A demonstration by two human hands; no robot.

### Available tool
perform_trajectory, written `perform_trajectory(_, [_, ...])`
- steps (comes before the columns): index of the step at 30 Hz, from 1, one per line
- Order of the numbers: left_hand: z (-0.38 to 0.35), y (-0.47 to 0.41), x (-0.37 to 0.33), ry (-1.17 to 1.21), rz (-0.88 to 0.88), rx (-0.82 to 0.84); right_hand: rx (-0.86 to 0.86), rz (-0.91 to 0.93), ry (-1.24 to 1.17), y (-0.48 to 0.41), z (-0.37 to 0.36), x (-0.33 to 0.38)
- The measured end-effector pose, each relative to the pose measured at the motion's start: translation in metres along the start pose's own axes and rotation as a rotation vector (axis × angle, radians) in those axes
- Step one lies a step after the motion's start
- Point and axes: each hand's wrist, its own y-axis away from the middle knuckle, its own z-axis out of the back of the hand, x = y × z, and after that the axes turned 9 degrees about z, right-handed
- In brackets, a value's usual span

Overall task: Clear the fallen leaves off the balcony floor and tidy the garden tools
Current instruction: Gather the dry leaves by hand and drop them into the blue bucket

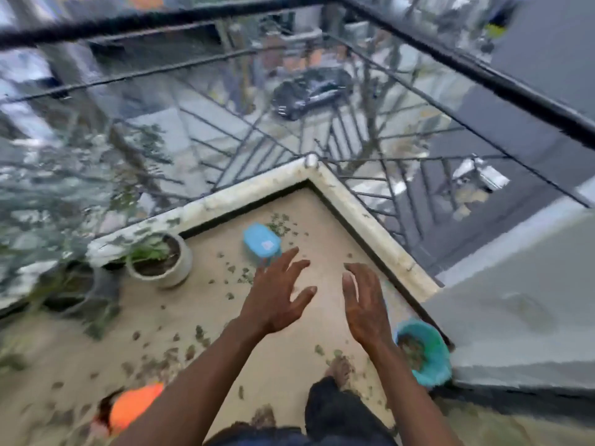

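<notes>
Small green fallen leaves point(180, 352) lie scattered over the beige balcony floor point(199, 304), with a denser patch point(279, 224) near the far corner. My left hand point(277, 294) and my right hand point(363, 304) are stretched out over the floor, fingers spread and holding nothing. Just beyond my left fingertips stands a blue box point(261, 243). A teal bowl point(425, 352) with leaf bits inside sits by the right wall, beside my right wrist. An orange object point(135, 407) lies at the lower left. The frame is blurred.
A white pot with a plant point(161, 259) stands by the left kerb, dark pots point(93, 294) behind it. A pale raised kerb point(360, 217) and black railing point(483, 72) edge the corner, with a street and car far below. My bare foot point(338, 370) is near the bowl.
</notes>
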Motion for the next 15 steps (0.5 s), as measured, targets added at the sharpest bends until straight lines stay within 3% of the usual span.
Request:
perform_trajectory(9, [0.05, 0.11, 0.137, 0.08, 0.549, -0.243, 0.521, 0.4, -0.015, -0.012, -0.155, 0.103])
perform_trajectory(15, [0.058, 0.166, 0.175, 0.202, 0.89, -0.537, 0.711, 0.728, -0.197, -0.002, -0.233, 0.172])
